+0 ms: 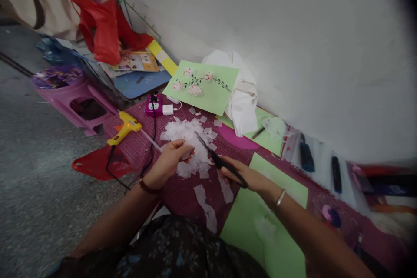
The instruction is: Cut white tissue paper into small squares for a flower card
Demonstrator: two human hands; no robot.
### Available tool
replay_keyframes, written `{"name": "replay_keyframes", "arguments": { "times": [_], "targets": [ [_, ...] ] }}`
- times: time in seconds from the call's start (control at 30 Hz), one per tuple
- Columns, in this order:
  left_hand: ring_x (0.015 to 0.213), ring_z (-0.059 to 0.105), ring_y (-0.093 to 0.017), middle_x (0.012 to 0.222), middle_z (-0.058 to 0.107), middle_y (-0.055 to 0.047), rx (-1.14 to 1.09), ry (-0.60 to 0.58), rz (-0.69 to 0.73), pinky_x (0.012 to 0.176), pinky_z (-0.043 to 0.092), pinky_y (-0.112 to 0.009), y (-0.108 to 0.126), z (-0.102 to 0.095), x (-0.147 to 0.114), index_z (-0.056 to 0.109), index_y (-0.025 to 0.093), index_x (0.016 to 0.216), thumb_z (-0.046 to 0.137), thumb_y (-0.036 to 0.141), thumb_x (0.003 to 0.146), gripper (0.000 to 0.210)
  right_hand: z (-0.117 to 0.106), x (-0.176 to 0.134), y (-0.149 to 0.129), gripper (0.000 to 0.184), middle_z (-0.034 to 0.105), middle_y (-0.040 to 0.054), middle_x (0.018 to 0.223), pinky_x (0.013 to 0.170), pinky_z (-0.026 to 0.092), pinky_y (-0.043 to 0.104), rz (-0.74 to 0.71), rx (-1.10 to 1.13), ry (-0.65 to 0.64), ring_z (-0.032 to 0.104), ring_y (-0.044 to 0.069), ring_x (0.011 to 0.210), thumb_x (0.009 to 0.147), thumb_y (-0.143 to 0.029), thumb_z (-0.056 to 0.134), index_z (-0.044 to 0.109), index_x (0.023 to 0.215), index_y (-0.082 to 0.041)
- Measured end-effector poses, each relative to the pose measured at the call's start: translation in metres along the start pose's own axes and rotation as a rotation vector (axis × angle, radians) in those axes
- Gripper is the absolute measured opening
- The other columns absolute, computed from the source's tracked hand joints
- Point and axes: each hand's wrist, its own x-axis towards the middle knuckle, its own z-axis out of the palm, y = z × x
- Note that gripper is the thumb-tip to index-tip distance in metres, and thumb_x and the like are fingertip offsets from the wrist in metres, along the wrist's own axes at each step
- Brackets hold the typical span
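Note:
My right hand (pixel 239 173) grips black-handled scissors (pixel 215 158), whose blades point up and left over a heap of white tissue-paper scraps (pixel 185 128). Close to the blade tips, my left hand (pixel 174 156) is closed in a pinch on a small piece of white tissue paper (pixel 185 152). Both hands hover low above the heap. Below them, a strip of white tissue paper (pixel 206 208) lies on the maroon patterned table cover (pixel 179 195). A plain green sheet (pixel 241 213) lies under my right forearm.
A yellow glue gun (pixel 125 127) lies at the table's left edge with its cord trailing. Behind it sits a purple power socket (pixel 153 106). A green card with paper blossoms (pixel 202 84) leans near the wall beside white paper (pixel 243 104). A pink stool (pixel 74 100) stands left.

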Motion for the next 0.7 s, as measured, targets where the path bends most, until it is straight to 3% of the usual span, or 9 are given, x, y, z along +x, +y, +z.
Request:
{"name": "replay_keyframes", "arguments": {
  "times": [0.13,0.3,0.5,0.7],
  "targets": [
    [0.05,0.051,-0.01,0.057,0.06,0.0,-0.027,0.05,0.034,0.05,0.038,-0.022,0.006,-0.004,-0.001,0.065,0.016,0.06,0.075,0.033,0.066,0.021,-0.007,-0.011,-0.002,0.061,0.054,0.0028,0.087,0.067,0.045,0.031,-0.036,0.12,0.14,0.053,0.015,0.071,0.092,-0.072,0.045,0.052,0.116,-0.017],
    [0.05,0.05,-0.009,0.059,0.061,0.002,0.017,0.115,0.116,0.048,0.034,-0.022,0.01,-0.005,-0.001,0.065,0.017,0.064,0.074,0.034,0.071,0.021,-0.008,-0.013,-0.004,0.07,0.056,0.0059,0.093,0.072,0.046,0.034,-0.055,-0.138,-0.003,0.052,0.019,0.08,0.089,-0.072,0.052,0.051,0.127,-0.014],
    [0.052,0.05,-0.009,0.057,0.059,0.002,0.067,0.013,0.125,0.052,0.037,-0.022,0.004,0.001,0.0,0.066,0.017,0.063,0.073,0.036,0.073,0.022,0.002,0.0,-0.002,0.067,0.059,0.0089,0.102,0.078,0.047,0.035,-0.097,-0.158,-0.036,0.054,0.021,0.089,0.09,-0.066,0.054,0.051,0.13,-0.013],
    [0.053,0.048,-0.01,0.058,0.057,0.002,0.082,-0.027,0.121,0.052,0.037,-0.022,0.005,0.004,0.001,0.066,0.017,0.062,0.073,0.035,0.073,0.022,0.002,0.002,-0.002,0.067,0.051,-0.0007,0.078,0.058,0.043,0.027,-0.074,-0.001,-0.08,0.049,0.013,0.066,0.091,-0.069,0.052,0.05,0.126,-0.012]
  ]
}}
